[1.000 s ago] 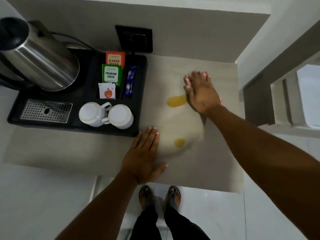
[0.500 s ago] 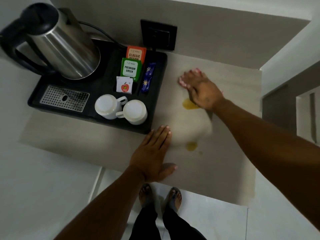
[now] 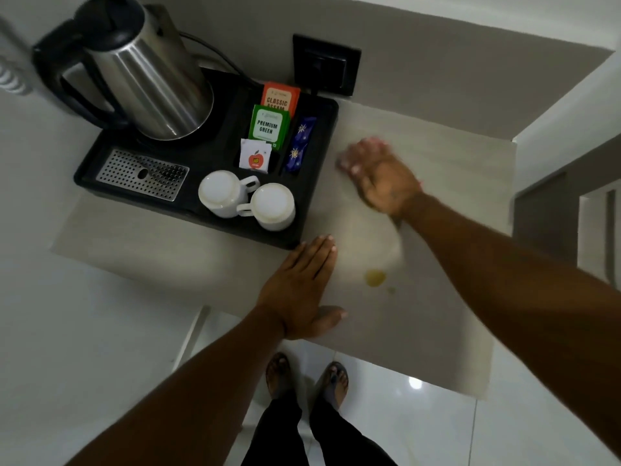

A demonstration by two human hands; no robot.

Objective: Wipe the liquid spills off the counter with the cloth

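A pale cloth (image 3: 376, 237) lies spread on the beige counter (image 3: 463, 183), nearly the same colour as the surface. My right hand (image 3: 383, 178) presses flat on the cloth's far end, close to the black tray, and looks motion-blurred. A small yellow spill (image 3: 374, 276) shows on the counter just past the cloth's near edge, with a tiny drop (image 3: 390, 290) beside it. My left hand (image 3: 302, 287) rests flat, fingers together, on the counter's front edge, holding nothing.
A black tray (image 3: 100, 163) at the left carries a steel kettle (image 3: 144, 72), two upturned white cups (image 3: 248, 200), tea sachets (image 3: 268, 124) and a drip grate (image 3: 142, 173). A black wall socket (image 3: 326, 65) sits behind. The counter's front edge drops to a glossy floor with my feet (image 3: 305, 378).
My right hand slid the cloth leftward toward the tray; the larger yellow spill is covered or gone. My left hand stayed put. The camera view shifted.
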